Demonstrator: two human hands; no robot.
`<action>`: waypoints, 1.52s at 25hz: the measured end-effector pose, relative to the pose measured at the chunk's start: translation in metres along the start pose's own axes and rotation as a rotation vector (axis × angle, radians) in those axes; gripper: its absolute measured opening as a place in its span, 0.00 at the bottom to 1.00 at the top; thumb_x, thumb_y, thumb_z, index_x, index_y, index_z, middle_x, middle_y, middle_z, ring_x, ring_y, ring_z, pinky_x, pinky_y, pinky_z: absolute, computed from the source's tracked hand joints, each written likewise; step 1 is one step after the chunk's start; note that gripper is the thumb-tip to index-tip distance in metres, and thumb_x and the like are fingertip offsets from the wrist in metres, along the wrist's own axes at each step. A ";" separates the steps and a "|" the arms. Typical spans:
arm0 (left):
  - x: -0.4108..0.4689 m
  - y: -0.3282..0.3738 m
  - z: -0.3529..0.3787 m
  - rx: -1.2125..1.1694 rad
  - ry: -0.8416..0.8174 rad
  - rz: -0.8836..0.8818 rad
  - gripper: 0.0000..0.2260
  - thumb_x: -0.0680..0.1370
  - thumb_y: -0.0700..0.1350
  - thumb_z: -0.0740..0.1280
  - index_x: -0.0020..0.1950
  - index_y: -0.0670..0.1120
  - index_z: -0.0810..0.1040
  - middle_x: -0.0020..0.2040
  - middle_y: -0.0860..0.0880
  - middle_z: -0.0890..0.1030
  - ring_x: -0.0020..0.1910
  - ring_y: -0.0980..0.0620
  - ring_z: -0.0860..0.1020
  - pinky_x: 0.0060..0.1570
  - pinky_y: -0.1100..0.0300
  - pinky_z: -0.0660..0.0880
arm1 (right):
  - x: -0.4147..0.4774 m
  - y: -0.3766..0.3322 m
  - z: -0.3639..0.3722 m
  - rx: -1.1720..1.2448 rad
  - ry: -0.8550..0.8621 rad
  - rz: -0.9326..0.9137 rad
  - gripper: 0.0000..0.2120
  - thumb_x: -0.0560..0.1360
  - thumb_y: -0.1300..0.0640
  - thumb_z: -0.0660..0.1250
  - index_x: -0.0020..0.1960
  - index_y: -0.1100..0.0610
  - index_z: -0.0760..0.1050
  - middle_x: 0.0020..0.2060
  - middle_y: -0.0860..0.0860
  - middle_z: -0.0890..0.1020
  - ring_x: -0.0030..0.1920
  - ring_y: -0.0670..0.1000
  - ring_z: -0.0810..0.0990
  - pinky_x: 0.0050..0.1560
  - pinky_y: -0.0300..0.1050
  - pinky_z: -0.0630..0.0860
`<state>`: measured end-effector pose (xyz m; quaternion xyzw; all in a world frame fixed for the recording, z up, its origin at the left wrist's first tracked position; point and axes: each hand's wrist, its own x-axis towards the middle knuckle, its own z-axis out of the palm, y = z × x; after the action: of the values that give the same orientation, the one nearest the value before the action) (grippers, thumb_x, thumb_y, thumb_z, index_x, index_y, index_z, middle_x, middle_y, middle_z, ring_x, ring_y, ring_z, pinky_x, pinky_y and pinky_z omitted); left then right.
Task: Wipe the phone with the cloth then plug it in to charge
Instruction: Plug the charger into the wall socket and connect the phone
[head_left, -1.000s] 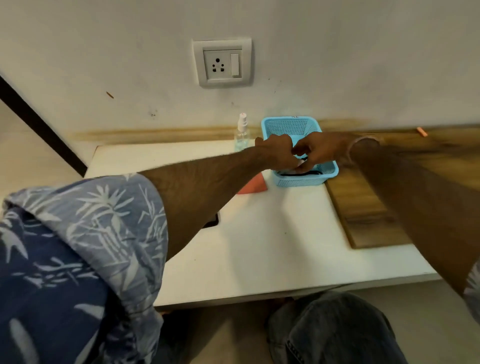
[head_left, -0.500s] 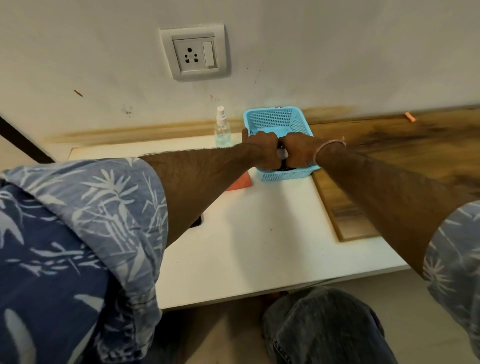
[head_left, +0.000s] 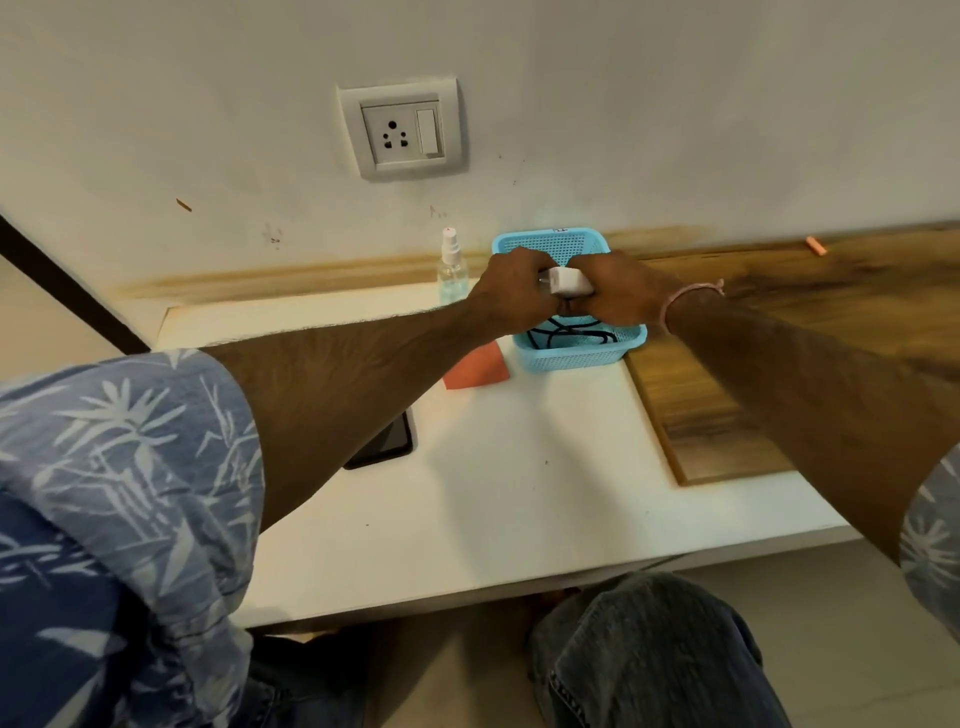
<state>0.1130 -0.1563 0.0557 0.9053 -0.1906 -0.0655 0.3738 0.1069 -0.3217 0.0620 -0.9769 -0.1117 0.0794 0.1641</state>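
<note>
Both hands meet over the blue basket (head_left: 582, 358) at the back of the white table. My left hand (head_left: 514, 291) and my right hand (head_left: 621, 296) together grip a white charger adapter (head_left: 569, 280), lifted just above the basket. Its black cable (head_left: 566, 335) trails down into the basket. The black phone (head_left: 387, 441) lies flat on the table, mostly hidden under my left forearm. An orange cloth (head_left: 478, 366) lies left of the basket. The wall socket (head_left: 400, 132) is above, on the wall.
A clear spray bottle (head_left: 451, 267) stands by the wall, left of the basket. A wooden board (head_left: 779, 332) covers the right side of the table (head_left: 493, 493). A small orange item (head_left: 815, 245) lies far back right. My knee shows below the table edge.
Both hands have risen out of the basket, and the white adapter now shows between them with its cable hanging into the basket. The view has shifted.
</note>
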 end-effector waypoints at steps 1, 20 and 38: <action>-0.003 0.001 -0.005 -0.096 0.041 0.002 0.14 0.73 0.43 0.75 0.57 0.43 0.82 0.51 0.47 0.84 0.51 0.49 0.80 0.46 0.59 0.74 | -0.002 -0.005 -0.008 0.003 0.032 -0.010 0.19 0.74 0.51 0.70 0.62 0.58 0.74 0.56 0.56 0.80 0.55 0.58 0.78 0.54 0.47 0.73; -0.113 0.035 -0.083 -1.332 0.259 -0.209 0.19 0.77 0.43 0.73 0.65 0.35 0.77 0.58 0.38 0.84 0.56 0.41 0.84 0.54 0.53 0.82 | -0.057 -0.135 -0.074 0.204 0.275 -0.170 0.18 0.70 0.48 0.74 0.54 0.56 0.78 0.45 0.49 0.80 0.43 0.47 0.77 0.43 0.36 0.72; -0.139 -0.011 -0.064 -1.499 0.289 -0.327 0.10 0.78 0.43 0.72 0.55 0.39 0.82 0.56 0.38 0.84 0.52 0.43 0.86 0.43 0.62 0.81 | 0.013 -0.055 0.029 0.550 0.045 0.575 0.04 0.71 0.64 0.71 0.40 0.63 0.76 0.38 0.58 0.81 0.35 0.53 0.80 0.37 0.45 0.80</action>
<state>0.0056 -0.0531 0.0901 0.4273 0.0909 -0.1125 0.8925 0.1033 -0.2591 0.0524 -0.8895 0.1952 0.1278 0.3929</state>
